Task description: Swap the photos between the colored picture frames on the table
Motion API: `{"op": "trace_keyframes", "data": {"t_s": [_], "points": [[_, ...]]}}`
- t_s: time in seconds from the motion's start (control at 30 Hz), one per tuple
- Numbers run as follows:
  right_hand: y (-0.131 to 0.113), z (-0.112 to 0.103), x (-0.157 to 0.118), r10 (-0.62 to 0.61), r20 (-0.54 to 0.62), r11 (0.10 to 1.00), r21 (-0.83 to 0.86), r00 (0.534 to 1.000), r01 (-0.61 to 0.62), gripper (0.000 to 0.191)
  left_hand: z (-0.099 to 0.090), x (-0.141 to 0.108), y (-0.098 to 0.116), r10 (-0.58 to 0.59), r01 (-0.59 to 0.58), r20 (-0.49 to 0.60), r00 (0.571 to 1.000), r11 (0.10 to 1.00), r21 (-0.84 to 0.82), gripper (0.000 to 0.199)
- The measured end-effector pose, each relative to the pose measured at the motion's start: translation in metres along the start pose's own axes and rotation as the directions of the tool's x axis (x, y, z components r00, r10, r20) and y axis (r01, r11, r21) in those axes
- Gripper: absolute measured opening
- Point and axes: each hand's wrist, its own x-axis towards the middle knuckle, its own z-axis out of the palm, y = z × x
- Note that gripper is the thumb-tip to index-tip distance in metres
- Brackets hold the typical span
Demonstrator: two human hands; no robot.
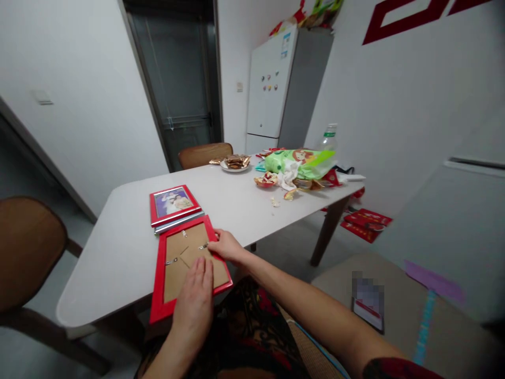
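Observation:
A red picture frame (159,287) lies face down at the table's near edge, its brown backing board (185,258) with small metal clips turned up. My left hand (196,295) rests flat on the lower part of the board, fingers stretched out. With its thumb over a clip on the right side and its fingers at the rim, my right hand (228,246) grips the frame. Just beyond it, a second red frame (173,204) with a photo lies face up on top of something silver-edged.
The white table (118,252) also holds a plate of wrapped snacks (235,164), a green plastic bag (300,164), a pomegranate piece (266,180) and a clear bottle (329,138). Wooden chairs (31,252) stand around it. At right, a phone (367,305) lies on a beige seat.

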Motion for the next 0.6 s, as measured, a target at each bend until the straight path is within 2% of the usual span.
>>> {"op": "trace_keyframes", "data": {"t_s": [0.1, 0.2, 0.43, 0.5, 0.6], "points": [[0.005, 0.0, 0.006, -0.137, -0.04, 0.934, -0.338, 0.99, 0.116, 0.043, 0.002, 0.004, 0.006, -0.049, 0.046, 0.05, 0.998, 0.998, 0.045, 0.055], [0.006, 0.004, 0.007, -0.198, -0.016, 0.847, -0.505, 0.98, 0.163, 0.038, 0.002, 0.008, 0.009, -0.084, 0.081, 0.095, 0.992, 0.996, 0.039, 0.055], [0.009, 0.013, 0.004, -0.208, 0.009, 0.688, -0.71, 0.978, 0.153, 0.032, -0.011, 0.002, 0.006, -0.109, 0.136, 0.202, 0.973, 0.982, -0.13, 0.055], [0.01, 0.014, 0.003, -0.223, 0.013, 0.644, -0.749, 0.975, 0.157, 0.031, -0.018, -0.005, -0.004, -0.109, 0.156, 0.234, 0.966, 0.969, -0.193, 0.057], [0.009, 0.013, 0.001, -0.243, 0.051, 0.625, -0.755, 0.969, 0.197, 0.033, -0.029, -0.021, -0.029, -0.177, 0.245, 0.265, 0.948, 0.937, -0.249, 0.06]]}}
